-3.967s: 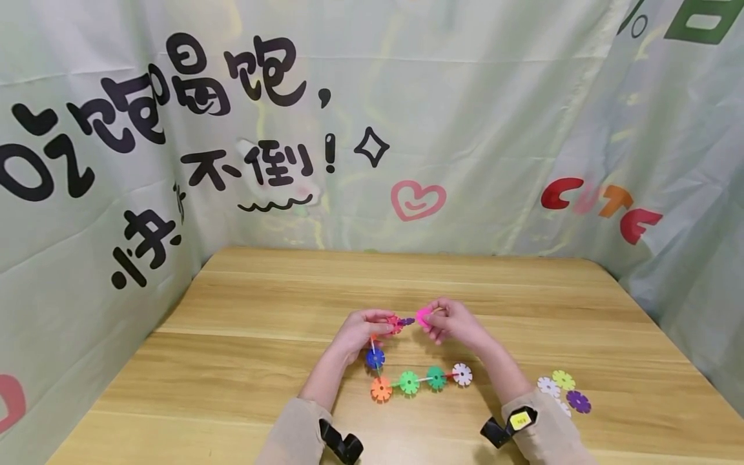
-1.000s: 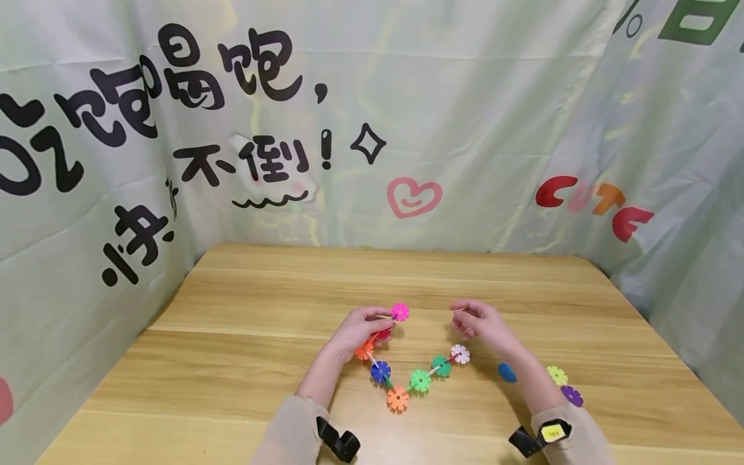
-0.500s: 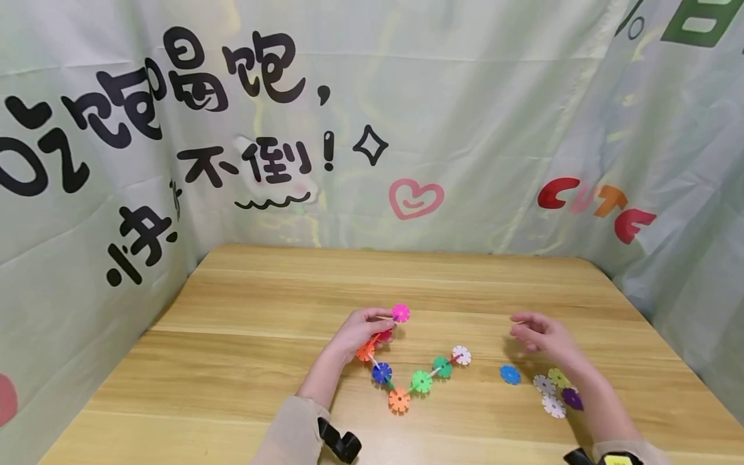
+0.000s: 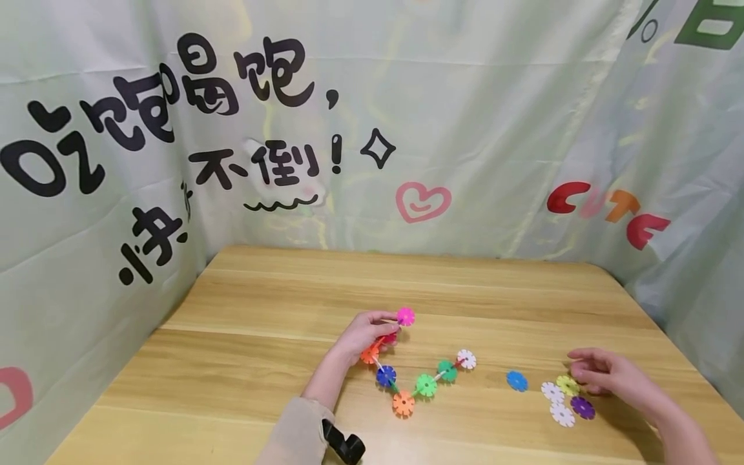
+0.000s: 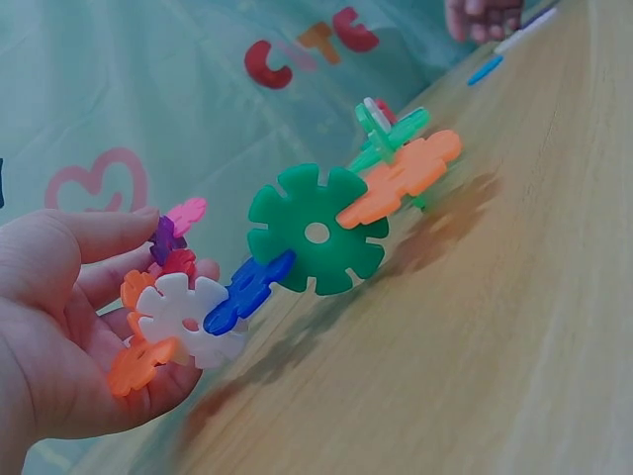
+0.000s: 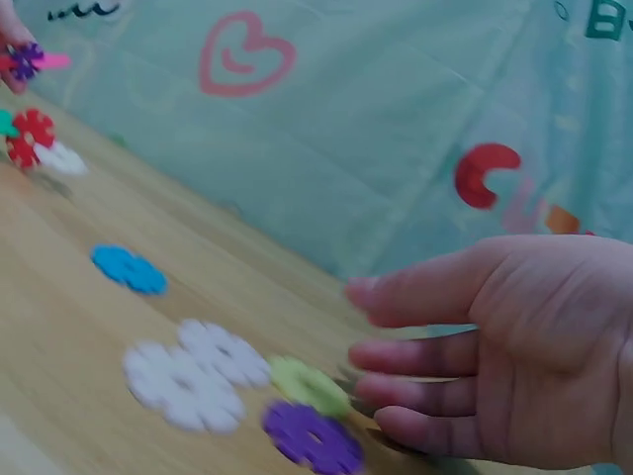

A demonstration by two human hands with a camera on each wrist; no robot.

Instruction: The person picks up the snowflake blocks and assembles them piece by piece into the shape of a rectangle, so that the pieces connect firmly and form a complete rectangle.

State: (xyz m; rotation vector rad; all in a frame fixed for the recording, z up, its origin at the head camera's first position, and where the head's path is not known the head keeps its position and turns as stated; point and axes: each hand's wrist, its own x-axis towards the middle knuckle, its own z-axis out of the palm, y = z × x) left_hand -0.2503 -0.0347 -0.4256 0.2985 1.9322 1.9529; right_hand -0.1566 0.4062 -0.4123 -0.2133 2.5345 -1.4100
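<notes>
My left hand [image 4: 359, 337] grips one end of a chain of notched snowflake discs [image 5: 315, 223], with a fingertip at a small purple disc [image 5: 164, 240]. The pink disc [image 4: 406, 316] sticks up at that end. From there the linked discs bend through the blue [image 4: 386, 376] and orange [image 4: 403, 403] ones to a white disc [image 4: 467, 359] at the far end. On the right, my right hand [image 4: 610, 376] hovers beside the loose yellow disc [image 4: 568, 385], its fingers extended and holding nothing in the right wrist view.
Two loose white discs [image 4: 562, 415] and a purple disc [image 4: 582, 407] lie close to the yellow one on the wooden table [image 4: 279, 297]. A light blue disc [image 4: 516, 381] lies apart, between them and the chain. A printed curtain [image 4: 476, 129] hangs behind the table.
The pink disc, earlier pinched by my right hand, now sits on the chain's end. My right hand has swung right to the loose discs. My left hand has kept its hold.
</notes>
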